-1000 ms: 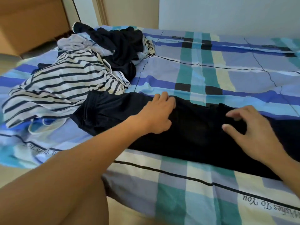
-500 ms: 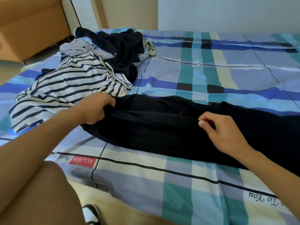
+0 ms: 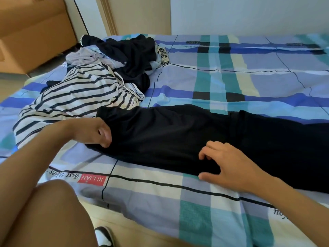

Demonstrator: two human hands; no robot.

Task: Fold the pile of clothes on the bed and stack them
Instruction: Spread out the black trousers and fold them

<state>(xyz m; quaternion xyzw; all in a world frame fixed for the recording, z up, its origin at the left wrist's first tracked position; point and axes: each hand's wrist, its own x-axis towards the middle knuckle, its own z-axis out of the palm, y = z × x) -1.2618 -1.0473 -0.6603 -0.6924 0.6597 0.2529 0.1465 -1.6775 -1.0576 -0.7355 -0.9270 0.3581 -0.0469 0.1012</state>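
Left hand (image 3: pixel 94 131) grips black garment (image 3: pixel 169 136) at left end — right hand (image 3: pixel 229 166) spread on near edge; striped shirt (image 3: pixel 80 97) touches corner.

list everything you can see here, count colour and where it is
black garment: 1, black, spread across near side of bed
striped garment: 1, white and black, left, against black garment's end
pile: 1, mostly black, some lilac and floral, far left of bed
sheet: 1, blue, teal and cream plaid, covers bed
label: 1, red, sheet's near edge
cabinet: 1, tan, top left beyond bed
shoe: 1, black and white, floor, bottom
leg: 1, bottom left
left hand: 1, grips black garment's left end
right hand: 1, rests on black garment's near edge, fingers bent
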